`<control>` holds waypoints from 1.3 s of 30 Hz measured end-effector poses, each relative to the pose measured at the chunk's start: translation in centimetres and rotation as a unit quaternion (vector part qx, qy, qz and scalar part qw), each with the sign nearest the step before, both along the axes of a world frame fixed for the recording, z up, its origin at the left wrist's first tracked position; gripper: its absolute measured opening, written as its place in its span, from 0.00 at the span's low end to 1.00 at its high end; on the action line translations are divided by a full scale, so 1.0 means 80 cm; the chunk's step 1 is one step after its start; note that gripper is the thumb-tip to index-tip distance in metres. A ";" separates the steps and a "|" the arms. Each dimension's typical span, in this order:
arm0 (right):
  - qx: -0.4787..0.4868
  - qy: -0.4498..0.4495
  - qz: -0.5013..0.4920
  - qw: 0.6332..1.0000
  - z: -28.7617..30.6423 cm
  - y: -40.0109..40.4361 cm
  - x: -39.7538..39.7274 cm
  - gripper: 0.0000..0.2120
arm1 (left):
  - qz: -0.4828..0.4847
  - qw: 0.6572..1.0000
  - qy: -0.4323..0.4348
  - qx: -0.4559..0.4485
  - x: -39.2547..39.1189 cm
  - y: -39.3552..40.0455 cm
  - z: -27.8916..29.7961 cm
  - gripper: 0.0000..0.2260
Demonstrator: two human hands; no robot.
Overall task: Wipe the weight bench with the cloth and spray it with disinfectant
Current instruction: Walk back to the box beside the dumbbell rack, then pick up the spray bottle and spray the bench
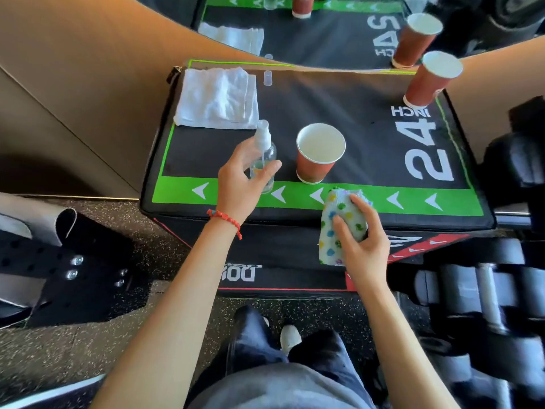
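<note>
We see the white cloth with coloured dots (339, 228) bunched in the right hand (361, 240), fingers curled tight around it, at the near edge of the black padded box with a green arrow band (368, 160). To its left, the left hand (239, 184) wraps thumb and fingers around the clear plastic spray bottle with a white nozzle (263, 154), upright on the box top. Just beside the bottle stands an orange paper cup (320, 153); a second such cup (432, 79) sits at the far right corner, and a folded white towel (218, 98) lies at the far left.
</note>
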State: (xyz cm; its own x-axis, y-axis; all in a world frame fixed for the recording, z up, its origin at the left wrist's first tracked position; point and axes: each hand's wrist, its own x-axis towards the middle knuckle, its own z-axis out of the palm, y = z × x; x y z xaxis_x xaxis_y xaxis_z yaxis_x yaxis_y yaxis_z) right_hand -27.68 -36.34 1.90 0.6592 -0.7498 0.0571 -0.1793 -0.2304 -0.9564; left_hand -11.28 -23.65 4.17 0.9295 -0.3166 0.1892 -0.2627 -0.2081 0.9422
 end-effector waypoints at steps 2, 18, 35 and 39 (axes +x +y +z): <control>0.002 -0.003 -0.016 1.000 0.000 0.003 -0.001 0.18 | -0.009 1.000 -0.005 -0.014 0.002 -0.001 0.000 0.20; 0.003 -0.001 -0.172 0.985 -0.008 0.048 -0.071 0.17 | -0.270 0.950 0.140 -0.072 -0.076 0.006 -0.017 0.12; 0.046 0.016 -0.441 0.896 -0.028 0.125 -0.361 0.18 | -0.520 0.832 0.190 0.035 -0.362 -0.039 -0.037 0.21; 0.061 0.013 -0.495 0.866 -0.033 0.160 -0.450 0.19 | -0.593 0.777 0.210 0.030 -0.457 -0.031 -0.039 0.16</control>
State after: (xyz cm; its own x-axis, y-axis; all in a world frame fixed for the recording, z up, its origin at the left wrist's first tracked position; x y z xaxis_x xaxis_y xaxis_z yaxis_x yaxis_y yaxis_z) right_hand -63.69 -23.53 -0.75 -0.3119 -0.9477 -0.0680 -0.2537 0.1521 -0.9553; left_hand -47.86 -26.15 1.04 -0.0458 -0.9938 -0.1008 0.0250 -0.1020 0.9945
